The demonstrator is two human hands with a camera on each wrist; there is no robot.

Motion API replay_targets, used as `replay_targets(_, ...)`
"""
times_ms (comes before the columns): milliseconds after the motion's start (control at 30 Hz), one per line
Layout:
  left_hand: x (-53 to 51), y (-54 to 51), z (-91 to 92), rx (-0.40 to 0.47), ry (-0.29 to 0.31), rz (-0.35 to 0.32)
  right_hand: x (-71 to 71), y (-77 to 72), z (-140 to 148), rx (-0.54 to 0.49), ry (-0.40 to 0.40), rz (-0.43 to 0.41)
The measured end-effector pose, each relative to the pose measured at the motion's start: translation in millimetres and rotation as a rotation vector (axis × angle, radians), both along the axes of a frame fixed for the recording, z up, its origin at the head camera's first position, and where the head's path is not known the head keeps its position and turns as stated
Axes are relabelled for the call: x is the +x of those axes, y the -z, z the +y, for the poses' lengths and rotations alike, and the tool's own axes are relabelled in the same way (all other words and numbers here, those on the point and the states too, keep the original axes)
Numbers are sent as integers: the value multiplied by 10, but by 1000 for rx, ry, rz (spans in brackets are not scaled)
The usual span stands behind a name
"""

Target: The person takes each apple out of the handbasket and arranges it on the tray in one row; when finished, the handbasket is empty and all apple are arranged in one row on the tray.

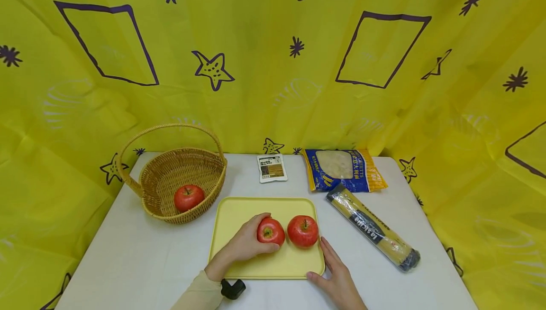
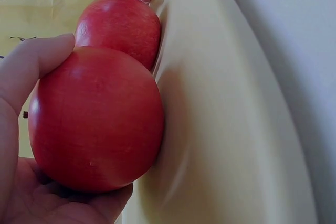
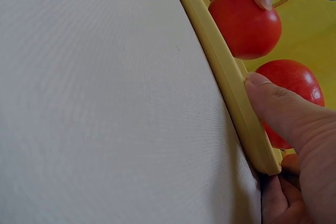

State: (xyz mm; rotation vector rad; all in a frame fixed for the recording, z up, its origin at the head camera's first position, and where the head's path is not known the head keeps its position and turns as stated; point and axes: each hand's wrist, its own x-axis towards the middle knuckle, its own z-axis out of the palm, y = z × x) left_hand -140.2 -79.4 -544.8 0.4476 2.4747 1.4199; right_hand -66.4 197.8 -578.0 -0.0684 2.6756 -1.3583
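Observation:
My left hand (image 1: pixel 249 241) grips a red apple (image 1: pixel 271 230) over the left-centre of a yellow tray (image 1: pixel 256 205). In the left wrist view, the thumb and fingers curl round this apple (image 2: pixel 97 121), close against the tray surface. A second red apple (image 1: pixel 303 232) sits on the tray just to its right, untouched by the left hand. My right hand (image 1: pixel 339 274) holds the tray's front right corner. Its thumb (image 3: pixel 278 100) lies on the front rim and its fingers are along the right side, partly hidden in the right wrist view.
A wicker basket (image 1: pixel 168 168) with a tall handle stands at the back left, holding one red apple (image 1: pixel 189 198). Behind the tray lies a small white packet (image 1: pixel 272 168). To the right are a blue and yellow pasta bag (image 1: pixel 337 170) and a long spaghetti pack (image 1: pixel 371 227).

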Motion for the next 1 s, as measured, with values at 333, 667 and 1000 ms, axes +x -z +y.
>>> replay_targets(333,10,-9,15,22,16,-8,13,-1,0,1,-1,13)
replay_targets(667,24,-18,48,27,8,-5,19,-2,0,-5,-1,12)
replay_targets(1000,27,-11,66,15,-1,-2,27,-16,-6,-9,-1,11)
